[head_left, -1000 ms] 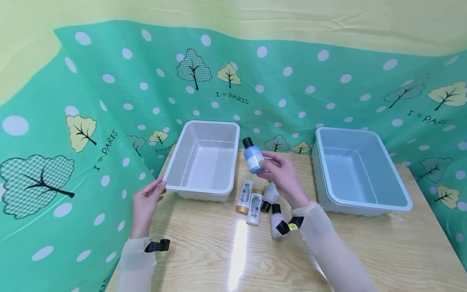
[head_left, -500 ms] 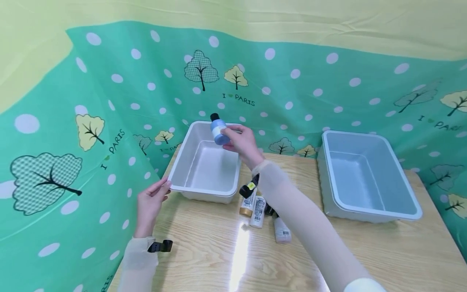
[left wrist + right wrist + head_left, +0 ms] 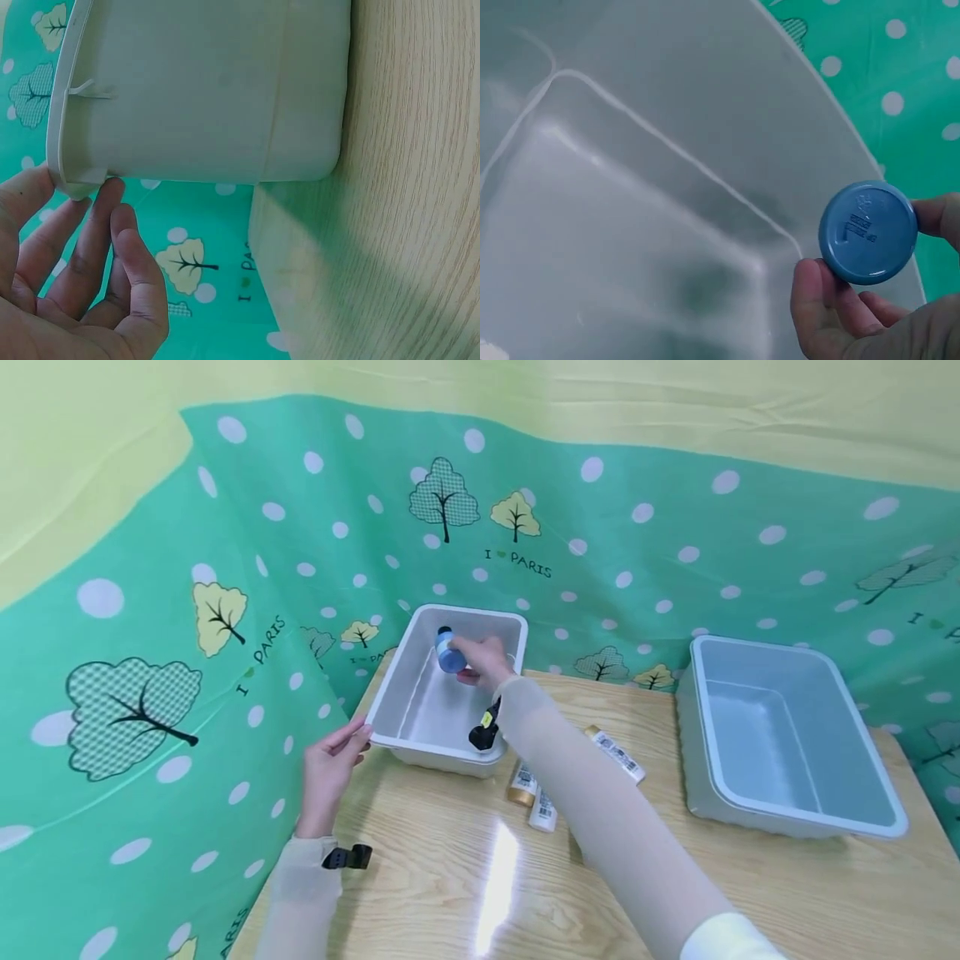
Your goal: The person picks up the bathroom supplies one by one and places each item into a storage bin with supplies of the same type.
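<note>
My right hand (image 3: 483, 660) grips a blue bottle (image 3: 450, 652) with a black cap, low over the far part of the light grey bin (image 3: 438, 750). The bottle tilts with its cap pointing away; its round blue base (image 3: 868, 232) faces the right wrist camera, between thumb and fingers. Whether it touches the bin floor I cannot tell. At the bin's near left corner, my left hand (image 3: 330, 768) pinches the rim (image 3: 56, 135), thumb above and fingertips below.
White tubes with gold caps, including one tube (image 3: 618, 755), lie on the wooden table (image 3: 420, 860) right of the bin, partly under my right forearm. A blue-grey bin (image 3: 757, 735) stands farther right. Green patterned cloth (image 3: 300, 527) hangs behind and at the left.
My right hand has carried the blue bottle leftward from above the tubes, over the bin rim, and down into the bin. My left hand stays at the corner; the head view has shifted.
</note>
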Demonstrator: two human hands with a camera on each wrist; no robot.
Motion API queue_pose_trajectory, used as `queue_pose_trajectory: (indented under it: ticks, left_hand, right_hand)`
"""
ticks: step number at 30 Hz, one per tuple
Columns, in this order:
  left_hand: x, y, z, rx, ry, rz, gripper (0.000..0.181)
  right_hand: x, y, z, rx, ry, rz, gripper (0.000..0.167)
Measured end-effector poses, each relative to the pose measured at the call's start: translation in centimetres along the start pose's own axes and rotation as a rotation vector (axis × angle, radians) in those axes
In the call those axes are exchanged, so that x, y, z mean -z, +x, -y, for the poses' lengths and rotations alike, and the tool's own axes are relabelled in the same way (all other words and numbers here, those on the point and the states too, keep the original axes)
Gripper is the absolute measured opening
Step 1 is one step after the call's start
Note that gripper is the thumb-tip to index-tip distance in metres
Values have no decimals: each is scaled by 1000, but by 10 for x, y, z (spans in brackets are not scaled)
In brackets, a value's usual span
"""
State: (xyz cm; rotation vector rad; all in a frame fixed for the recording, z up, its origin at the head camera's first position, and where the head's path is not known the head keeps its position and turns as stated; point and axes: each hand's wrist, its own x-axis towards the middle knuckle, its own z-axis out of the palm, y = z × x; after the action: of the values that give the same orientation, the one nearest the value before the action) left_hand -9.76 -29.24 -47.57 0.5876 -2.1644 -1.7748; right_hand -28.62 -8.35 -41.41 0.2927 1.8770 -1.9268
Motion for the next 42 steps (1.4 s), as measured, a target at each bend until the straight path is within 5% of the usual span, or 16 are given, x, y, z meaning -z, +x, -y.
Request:
queue_pose_trajectory:
  ticks: [4, 10, 14, 17, 22, 29, 34, 42]
  left_hand:
    - [-2, 1, 0, -15, 6, 1, 44]
    - [-3, 1, 0, -17, 2, -11, 42]
    - [-4, 0, 0, -20, 6, -18, 39]
    - [-6, 0, 1, -21, 9, -17, 38]
    - [-6, 0, 0, -11, 17, -8, 41]
    - [-3, 0, 2, -22, 8, -14, 42]
    - [-1, 0, 4, -25, 6, -13, 43]
    - [-2, 1, 2, -27, -6, -4, 43]
  right_hand:
    - [0, 5, -10, -7, -121, 16, 42]
    - [-8, 14, -16, 47, -509, 28, 50]
    - [-6, 11, -14, 213, -700, 82, 65]
    - [-3, 5, -8, 323, -683, 139, 62]
    - [3, -19, 16, 389, -519, 241, 52]
    - [41, -75, 33, 601, -537, 210, 52]
    - [83, -116, 15, 758, -588, 177, 61]
    - [156, -163, -42, 835, -631, 162, 67]
